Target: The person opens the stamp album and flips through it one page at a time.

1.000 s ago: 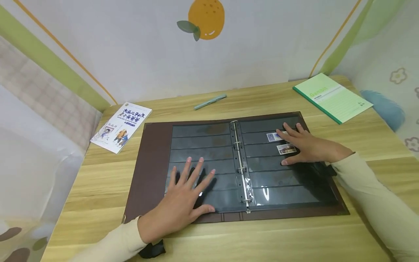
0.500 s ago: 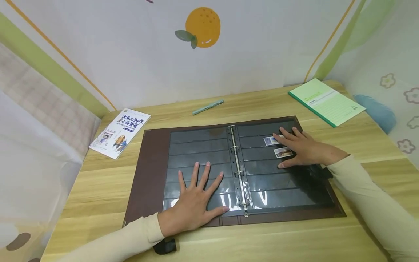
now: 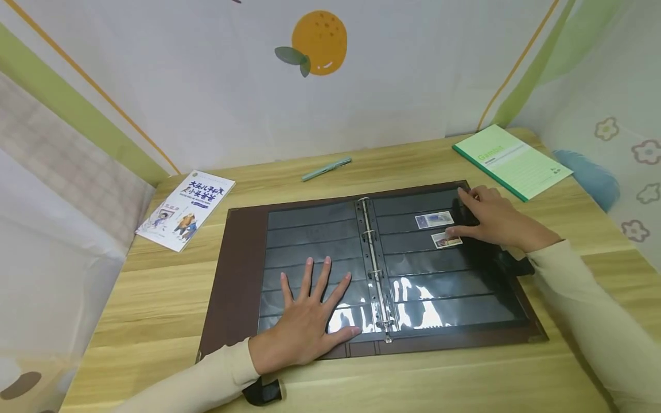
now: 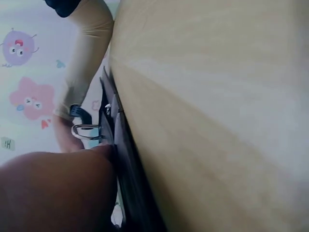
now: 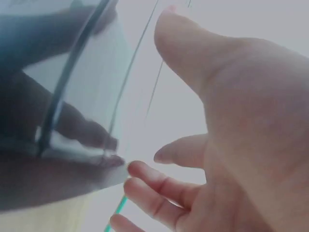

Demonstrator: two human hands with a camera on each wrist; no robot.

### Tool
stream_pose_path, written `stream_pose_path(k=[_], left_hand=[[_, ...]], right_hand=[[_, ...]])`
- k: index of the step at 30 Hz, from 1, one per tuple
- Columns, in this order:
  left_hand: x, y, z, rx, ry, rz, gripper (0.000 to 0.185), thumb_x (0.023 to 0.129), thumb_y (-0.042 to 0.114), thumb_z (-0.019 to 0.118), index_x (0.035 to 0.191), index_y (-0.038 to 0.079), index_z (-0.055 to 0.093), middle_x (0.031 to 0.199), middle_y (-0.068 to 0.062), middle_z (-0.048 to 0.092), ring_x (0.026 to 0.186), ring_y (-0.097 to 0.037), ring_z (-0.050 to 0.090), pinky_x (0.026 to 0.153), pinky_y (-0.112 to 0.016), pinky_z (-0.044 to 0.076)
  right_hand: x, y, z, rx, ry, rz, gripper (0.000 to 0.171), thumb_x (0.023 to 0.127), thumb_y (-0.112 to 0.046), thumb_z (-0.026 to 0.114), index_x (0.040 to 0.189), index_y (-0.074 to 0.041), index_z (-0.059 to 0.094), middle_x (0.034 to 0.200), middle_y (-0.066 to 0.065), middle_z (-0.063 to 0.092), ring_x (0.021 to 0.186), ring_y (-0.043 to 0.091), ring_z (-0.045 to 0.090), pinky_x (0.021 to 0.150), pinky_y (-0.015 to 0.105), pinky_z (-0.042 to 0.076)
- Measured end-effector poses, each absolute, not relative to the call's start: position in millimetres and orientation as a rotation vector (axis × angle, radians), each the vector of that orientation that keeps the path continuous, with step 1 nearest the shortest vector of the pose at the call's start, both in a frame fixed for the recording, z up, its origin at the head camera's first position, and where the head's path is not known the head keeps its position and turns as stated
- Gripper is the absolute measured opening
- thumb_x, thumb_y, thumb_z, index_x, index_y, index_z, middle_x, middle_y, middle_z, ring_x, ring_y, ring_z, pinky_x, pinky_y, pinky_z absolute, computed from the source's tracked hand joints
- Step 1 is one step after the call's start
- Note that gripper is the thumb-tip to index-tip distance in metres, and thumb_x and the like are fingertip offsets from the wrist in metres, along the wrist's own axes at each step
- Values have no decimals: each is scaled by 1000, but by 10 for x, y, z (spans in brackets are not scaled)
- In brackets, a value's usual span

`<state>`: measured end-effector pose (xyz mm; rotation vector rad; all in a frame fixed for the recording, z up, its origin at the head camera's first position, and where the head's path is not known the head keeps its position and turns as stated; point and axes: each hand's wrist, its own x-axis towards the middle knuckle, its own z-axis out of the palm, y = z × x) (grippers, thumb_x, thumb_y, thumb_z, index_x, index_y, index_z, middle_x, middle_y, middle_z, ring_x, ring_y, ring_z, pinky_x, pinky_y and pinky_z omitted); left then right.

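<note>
A brown ring-bound stamp album [image 3: 232,275] lies open on the table, with black pocket pages on both sides of its metal rings [image 3: 374,272]. My left hand [image 3: 302,327] rests on the lower left page, fingers spread and straight. Two stamps sit in the right page's pockets: a bluish one [image 3: 434,219] and, a row lower, a brownish one [image 3: 446,240], partly covered by my right thumb. My right hand [image 3: 498,221] is at that page's upper right edge. The right wrist view shows its fingers [image 5: 159,193] loosely bent beside the page edge, nothing pinched.
Behind the album lies a pale green pen [image 3: 326,169]. A light green notebook [image 3: 513,163] is at the back right, and a white picture booklet [image 3: 186,209] at the back left. The wooden table [image 3: 155,310] meets a fabric backdrop with an orange fruit print [image 3: 319,43].
My left hand has slid right on the page and then stayed. My right hand has moved off flat contact toward the right edge, its fingers now bent, uncovering the bluish stamp.
</note>
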<state>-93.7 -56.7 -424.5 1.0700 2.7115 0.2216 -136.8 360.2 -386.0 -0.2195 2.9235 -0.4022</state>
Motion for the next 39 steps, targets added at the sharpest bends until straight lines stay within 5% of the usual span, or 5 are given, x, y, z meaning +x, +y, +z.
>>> stream_pose_path(k=[9,20,28,33,39], left_hand=[[-947,-570,-4213,1040,2680,262,89,93,76,43,163,34,8,171,-13,-8,155,-46,-14,102,-88,-7],[-939,-569,-4229,1016,2663,279,88,93,76,43,163,36,8,171,-12,-10,154,-47,-16,103,-88,-6],[-937,-571,-4240,1010,2659,289,88,93,77,42,163,36,8,171,-11,-10,154,-46,-16,103,-87,-7],[-938,-570,-4243,1010,2667,288,88,93,76,43,163,36,8,171,-11,-9,155,-46,-15,103,-87,-7],[-947,-566,-4241,1008,2660,288,88,93,77,42,163,36,8,171,-11,-11,154,-45,-17,104,-86,-9]], right_hand=[[-1490,3760,-3926,-13,2861,-504,107,88,-55,72,149,21,26,135,44,40,113,47,43,87,57,46],[-1507,3718,-3861,6,2817,-657,97,92,-50,69,146,21,32,128,39,45,94,35,46,66,34,39],[-1501,3705,-3858,77,2793,-730,95,93,-50,68,148,18,32,139,42,40,105,43,52,80,49,51],[-1485,3688,-3846,125,2781,-744,94,94,-50,66,149,18,31,142,42,37,122,55,49,93,64,48],[-1482,3686,-3824,154,2765,-768,93,96,-48,65,150,18,27,143,43,41,127,60,47,97,68,46]])
